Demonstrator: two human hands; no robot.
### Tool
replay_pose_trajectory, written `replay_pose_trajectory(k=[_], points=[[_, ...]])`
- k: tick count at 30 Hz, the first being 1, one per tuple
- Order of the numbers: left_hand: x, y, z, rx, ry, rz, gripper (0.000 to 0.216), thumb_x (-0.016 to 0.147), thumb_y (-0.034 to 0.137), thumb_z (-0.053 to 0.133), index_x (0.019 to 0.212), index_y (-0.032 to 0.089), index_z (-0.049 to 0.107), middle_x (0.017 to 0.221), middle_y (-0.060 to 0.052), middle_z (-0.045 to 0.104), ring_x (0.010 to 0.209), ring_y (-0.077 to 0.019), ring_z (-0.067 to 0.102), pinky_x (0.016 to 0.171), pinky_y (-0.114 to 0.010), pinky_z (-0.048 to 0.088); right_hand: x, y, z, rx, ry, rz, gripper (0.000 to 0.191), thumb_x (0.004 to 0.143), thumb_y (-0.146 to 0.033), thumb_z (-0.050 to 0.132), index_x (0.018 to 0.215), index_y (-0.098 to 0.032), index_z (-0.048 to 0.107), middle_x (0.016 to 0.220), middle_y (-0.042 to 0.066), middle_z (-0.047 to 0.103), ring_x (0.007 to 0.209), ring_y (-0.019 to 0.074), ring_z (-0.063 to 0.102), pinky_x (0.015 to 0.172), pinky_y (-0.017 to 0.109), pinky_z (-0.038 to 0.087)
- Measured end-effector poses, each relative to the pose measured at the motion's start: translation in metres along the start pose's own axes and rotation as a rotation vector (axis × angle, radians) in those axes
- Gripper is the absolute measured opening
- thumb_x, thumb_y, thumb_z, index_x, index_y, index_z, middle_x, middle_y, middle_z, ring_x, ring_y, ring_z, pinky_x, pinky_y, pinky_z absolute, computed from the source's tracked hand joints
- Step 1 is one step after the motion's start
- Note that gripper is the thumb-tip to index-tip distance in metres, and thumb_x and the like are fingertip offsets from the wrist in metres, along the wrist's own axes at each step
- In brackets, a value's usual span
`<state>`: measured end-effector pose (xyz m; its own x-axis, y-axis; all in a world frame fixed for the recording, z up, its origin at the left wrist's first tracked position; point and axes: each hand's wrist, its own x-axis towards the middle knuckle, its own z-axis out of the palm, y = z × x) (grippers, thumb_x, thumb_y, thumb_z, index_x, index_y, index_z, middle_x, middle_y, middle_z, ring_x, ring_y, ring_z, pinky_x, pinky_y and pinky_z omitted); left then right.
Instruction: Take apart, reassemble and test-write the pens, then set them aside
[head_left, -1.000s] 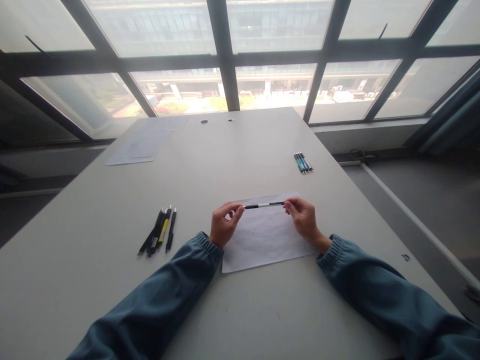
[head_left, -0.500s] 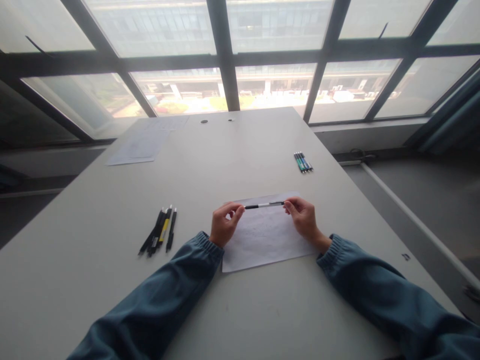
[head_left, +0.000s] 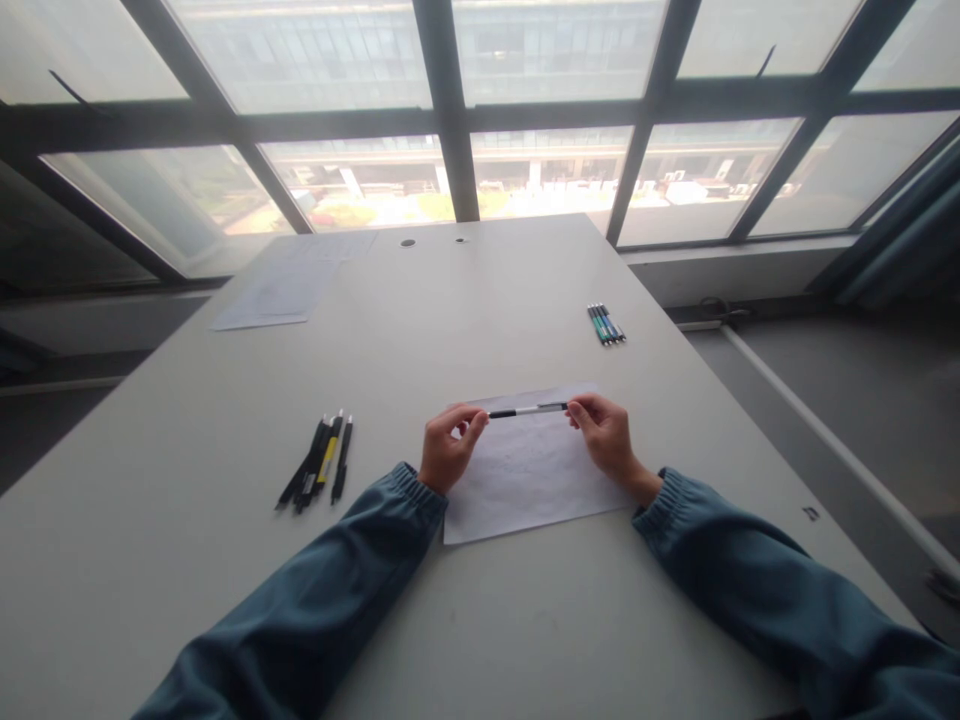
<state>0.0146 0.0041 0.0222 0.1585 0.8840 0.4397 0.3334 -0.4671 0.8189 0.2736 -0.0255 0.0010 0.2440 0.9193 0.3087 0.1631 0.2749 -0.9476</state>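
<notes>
A black-and-white pen (head_left: 527,410) lies level between the two hands, over the far part of a white sheet of paper (head_left: 536,480) on the tabletop (head_left: 480,620). Its long axis runs left to right, the right end slightly farther away; the clip sits toward the right, and the opposite end points left. The left hand (head_left: 450,447) pinches the left end between thumb and fingers; the right hand (head_left: 604,437) pinches the clip end likewise. Left of the sheet, a loose group of black and yellow pens (head_left: 324,465) runs near to far, their far ends leaning right.
</notes>
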Motion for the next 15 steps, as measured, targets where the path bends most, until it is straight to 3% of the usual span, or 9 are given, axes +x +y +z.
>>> replay_pose_trajectory(k=[15], points=[[0.0013, 0.0007, -0.0008, 0.014, -0.012, 0.006, 0.028, 0.094, 0.037, 0.063, 0.076, 0.017, 0.072, 0.075, -0.004, 0.070, 0.068, -0.0133, 0.061, 0.062, -0.025, 0.046, 0.0000, -0.0015, -0.0001, 0.022, -0.021, 0.020, 0.027, 0.089, -0.044, 0.069, 0.082, -0.018, 0.070, 0.069, 0.003, 0.068, 0.060, 0.0145, 0.060, 0.057, 0.027, 0.049]])
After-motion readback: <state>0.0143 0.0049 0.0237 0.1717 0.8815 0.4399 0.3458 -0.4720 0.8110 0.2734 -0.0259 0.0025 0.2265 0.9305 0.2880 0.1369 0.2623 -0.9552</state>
